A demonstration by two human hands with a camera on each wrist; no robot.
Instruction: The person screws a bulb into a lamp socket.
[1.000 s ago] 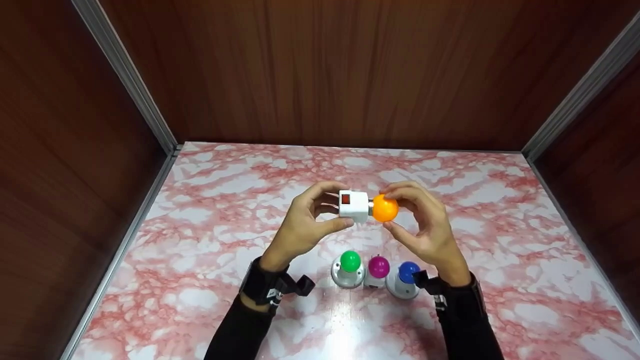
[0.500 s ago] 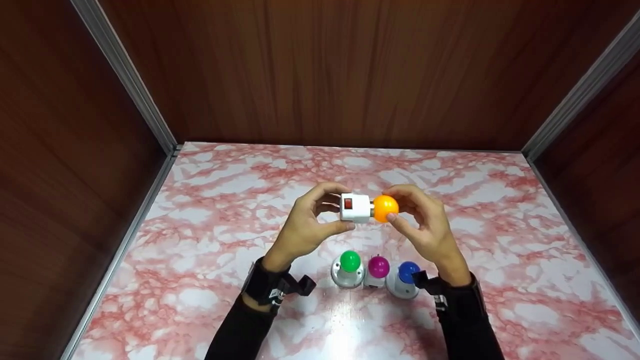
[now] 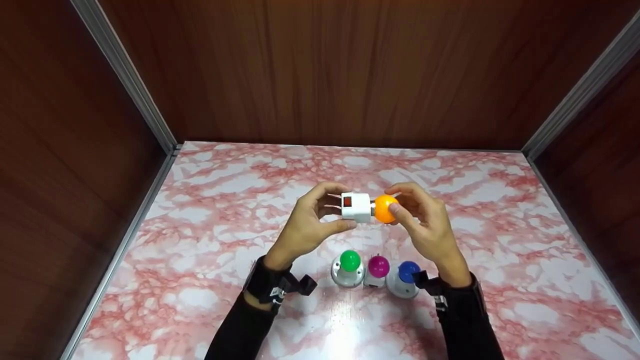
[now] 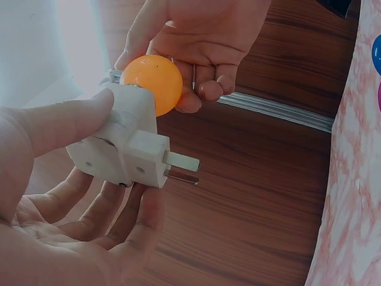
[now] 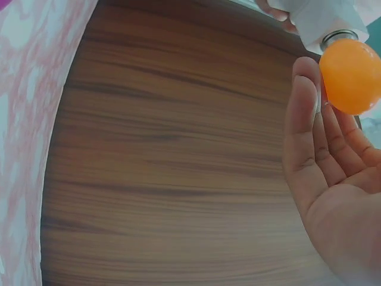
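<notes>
Raised above the table, my left hand (image 3: pixel 305 225) grips a white plug-in lamp socket (image 3: pixel 357 207) with a red switch, thumb below and fingers behind. In the left wrist view two flat metal prongs (image 4: pixel 181 162) stick out of the socket. My right hand (image 3: pixel 430 227) pinches an orange light bulb (image 3: pixel 383 209) between thumb and fingers. The bulb lies sideways at the socket's mouth, and a band of its silver screw base (image 5: pixel 339 39) shows between globe and socket in the right wrist view. How deep the base sits is hidden.
Nearer me on the marbled table (image 3: pixel 225 210) stand a green bulb (image 3: pixel 350 260) on a round white base, a magenta bulb (image 3: pixel 378 266) on a smaller white holder, and a blue bulb (image 3: pixel 409 271) on another round base. Dark wood panels (image 3: pixel 320 75) enclose the back and sides.
My right thumb has moved from under the orange bulb up onto its near side. The socket has shifted very slightly right. The three bulbs on the table stay put.
</notes>
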